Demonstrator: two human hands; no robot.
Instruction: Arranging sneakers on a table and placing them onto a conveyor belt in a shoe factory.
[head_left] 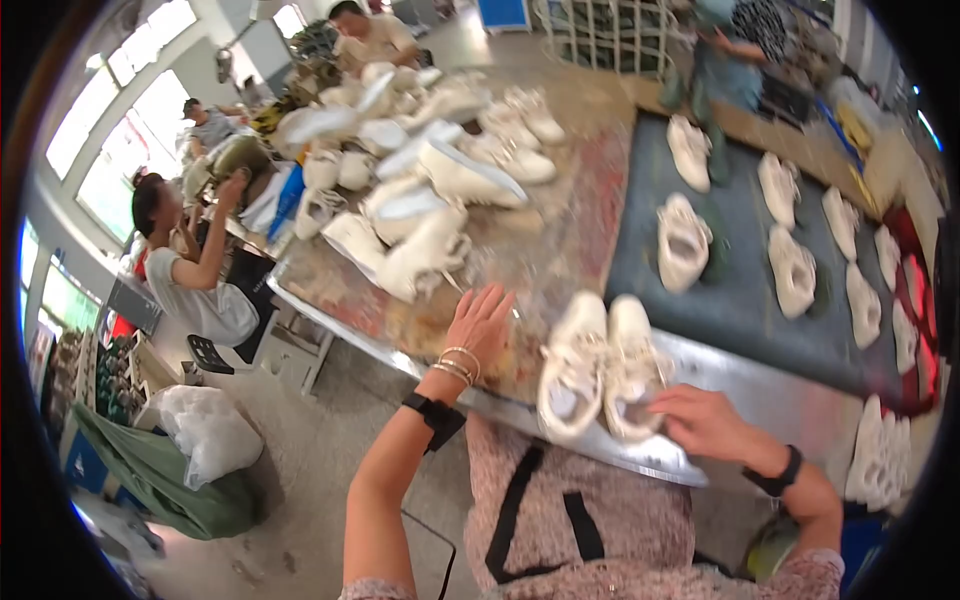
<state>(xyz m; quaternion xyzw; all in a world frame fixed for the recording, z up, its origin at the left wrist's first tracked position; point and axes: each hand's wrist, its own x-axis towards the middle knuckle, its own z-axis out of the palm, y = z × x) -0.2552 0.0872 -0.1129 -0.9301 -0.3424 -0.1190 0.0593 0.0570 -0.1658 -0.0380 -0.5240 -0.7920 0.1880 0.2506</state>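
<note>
A pair of cream-white lace-up shoes stands side by side at the near table edge, toes pointing away from me: a left shoe and a right shoe. My right hand is at the heel of the right shoe, its fingers bent over the rim of the opening. To the left of the pair, my left hand reaches over the tabletop with fingers stretched out, holding nothing. Just beyond its fingertips lies a cream shoe at the near side of a large heap of similar shoes.
On the right, a dark green conveyor belt carries several white shoes in rows. More white shoes sit at the lower right. A seated person works at the left; others are farther back. A white plastic bag lies on green cloth at left.
</note>
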